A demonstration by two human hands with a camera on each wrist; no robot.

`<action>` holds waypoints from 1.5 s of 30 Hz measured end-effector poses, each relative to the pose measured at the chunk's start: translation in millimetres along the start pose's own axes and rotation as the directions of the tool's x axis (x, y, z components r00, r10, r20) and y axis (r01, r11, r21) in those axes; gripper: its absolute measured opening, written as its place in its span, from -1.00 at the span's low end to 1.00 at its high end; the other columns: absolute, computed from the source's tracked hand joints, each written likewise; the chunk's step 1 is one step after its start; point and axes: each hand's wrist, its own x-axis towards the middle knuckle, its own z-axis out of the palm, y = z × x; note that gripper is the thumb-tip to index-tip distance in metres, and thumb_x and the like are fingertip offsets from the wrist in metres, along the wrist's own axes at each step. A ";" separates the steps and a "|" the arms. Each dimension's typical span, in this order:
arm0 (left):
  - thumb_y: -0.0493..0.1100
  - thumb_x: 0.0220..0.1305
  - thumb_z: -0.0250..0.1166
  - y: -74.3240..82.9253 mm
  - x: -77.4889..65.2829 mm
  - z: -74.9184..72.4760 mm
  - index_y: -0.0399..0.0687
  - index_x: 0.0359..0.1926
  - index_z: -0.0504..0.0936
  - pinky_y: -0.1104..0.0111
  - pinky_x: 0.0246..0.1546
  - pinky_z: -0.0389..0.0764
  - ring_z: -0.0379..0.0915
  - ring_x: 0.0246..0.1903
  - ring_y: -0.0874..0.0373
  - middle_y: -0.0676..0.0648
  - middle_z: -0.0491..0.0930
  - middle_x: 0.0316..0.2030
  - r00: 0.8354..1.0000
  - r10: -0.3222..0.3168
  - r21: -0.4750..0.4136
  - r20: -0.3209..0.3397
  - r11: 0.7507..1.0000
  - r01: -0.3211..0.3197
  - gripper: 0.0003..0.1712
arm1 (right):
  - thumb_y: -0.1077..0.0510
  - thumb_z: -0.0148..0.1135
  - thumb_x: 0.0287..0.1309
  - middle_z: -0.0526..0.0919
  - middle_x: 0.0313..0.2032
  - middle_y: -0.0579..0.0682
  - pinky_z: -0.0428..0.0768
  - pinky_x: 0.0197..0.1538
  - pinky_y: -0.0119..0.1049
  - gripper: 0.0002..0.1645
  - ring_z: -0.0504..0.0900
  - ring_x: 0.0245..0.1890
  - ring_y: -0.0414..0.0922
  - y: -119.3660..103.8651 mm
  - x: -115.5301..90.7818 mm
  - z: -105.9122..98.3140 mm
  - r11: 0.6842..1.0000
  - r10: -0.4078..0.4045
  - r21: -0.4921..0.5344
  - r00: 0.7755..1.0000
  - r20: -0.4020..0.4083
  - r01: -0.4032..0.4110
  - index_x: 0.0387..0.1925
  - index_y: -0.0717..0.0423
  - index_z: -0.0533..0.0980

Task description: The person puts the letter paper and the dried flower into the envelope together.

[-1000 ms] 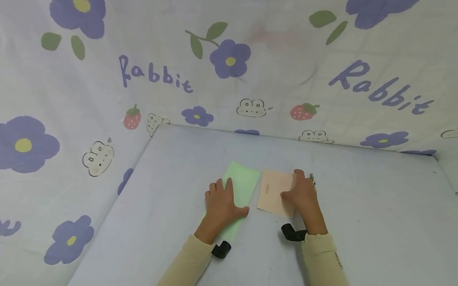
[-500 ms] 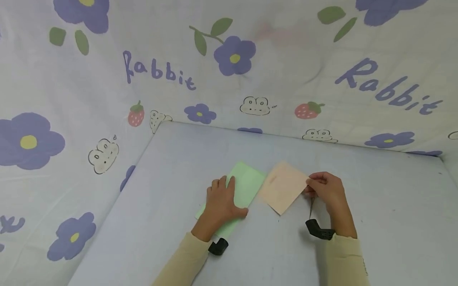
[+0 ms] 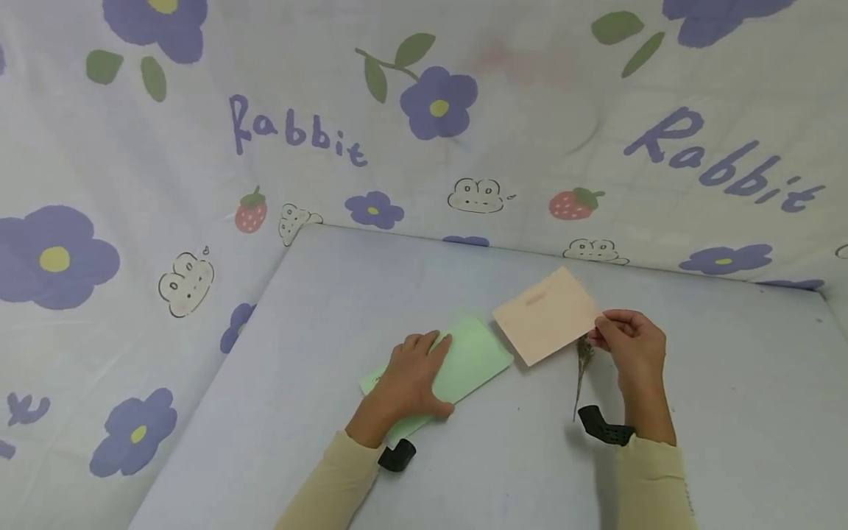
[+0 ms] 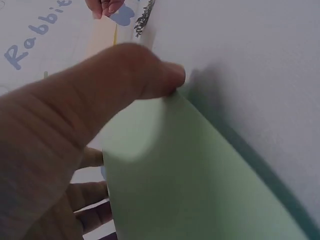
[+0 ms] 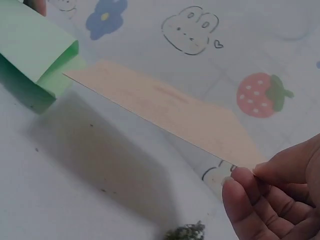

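A light green paper envelope (image 3: 467, 361) lies tilted on the table under my left hand (image 3: 411, 379). In the left wrist view, the thumb and fingers grip its opposite edges. Its near end gapes open in the right wrist view (image 5: 60, 75). My right hand (image 3: 632, 346) pinches one corner of a peach-coloured card (image 3: 546, 316) between thumb and fingers. The card is held above the table, casting a shadow, its far corner close to the envelope's open end. A dried sprig (image 3: 583, 361) with a thin stem is just below the right hand; whether the hand touches it is unclear.
The table (image 3: 517, 471) has a pale, plain surface with a few small specks. Behind it and along its left side hangs a white cloth (image 3: 530, 147) printed with flowers, strawberries and rabbits. A black wrist-worn piece (image 3: 603, 427) juts out below each hand.
My right hand has gone from resting on the card to pinching its corner, lifting and turning it rightward and away. The left hand has turned the envelope, its far end now pointing more to the right.
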 end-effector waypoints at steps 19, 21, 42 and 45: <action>0.10 -0.10 0.50 -3.7 -2.6 2.5 -0.11 0.56 0.11 -0.08 0.24 0.23 0.09 0.37 -0.17 -0.24 0.17 0.45 0.996 0.082 -0.095 0.023 0.992 -0.080 0.23 | 0.27 0.29 0.28 0.66 -0.38 0.00 0.67 -0.29 -0.34 -0.84 0.69 -0.46 -0.21 16.8 -10.1 20.8 0.973 -0.152 -0.173 0.988 0.011 0.151 -0.12 0.21 0.55; 0.09 -0.11 0.50 -4.6 -2.6 2.8 -0.11 0.56 0.11 -0.09 0.24 0.22 0.09 0.37 -0.18 -0.25 0.17 0.45 0.996 0.087 -0.107 0.026 0.991 -0.084 0.24 | 0.30 0.29 0.27 0.66 -0.38 0.01 0.67 -0.28 -0.33 -0.84 0.69 -0.46 -0.20 17.7 -10.9 21.7 0.976 -0.154 -0.152 0.988 0.008 0.153 -0.13 0.24 0.55; 0.04 -0.12 0.47 -5.1 0.2 1.0 -0.04 0.58 0.07 -0.10 0.24 0.19 0.08 0.36 -0.16 -0.23 0.16 0.45 0.993 0.120 -0.191 0.018 0.975 -0.114 0.24 | 0.25 0.23 0.34 0.68 -0.29 0.02 0.65 -0.18 -0.37 -0.56 0.72 -0.38 -0.20 22.4 -18.1 10.3 0.966 -0.105 -0.215 0.980 0.171 0.141 0.19 0.33 0.45; 0.06 -0.11 0.48 -4.1 1.2 -0.4 -0.05 0.58 0.07 -0.10 0.24 0.19 0.08 0.36 -0.16 -0.23 0.15 0.46 0.992 0.124 -0.169 0.015 0.978 -0.120 0.24 | 0.22 0.21 0.38 0.67 -0.26 0.05 0.65 -0.16 -0.35 -0.54 0.71 -0.34 -0.21 24.1 -19.1 8.3 0.955 -0.130 -0.231 0.965 0.228 0.183 0.23 0.33 0.45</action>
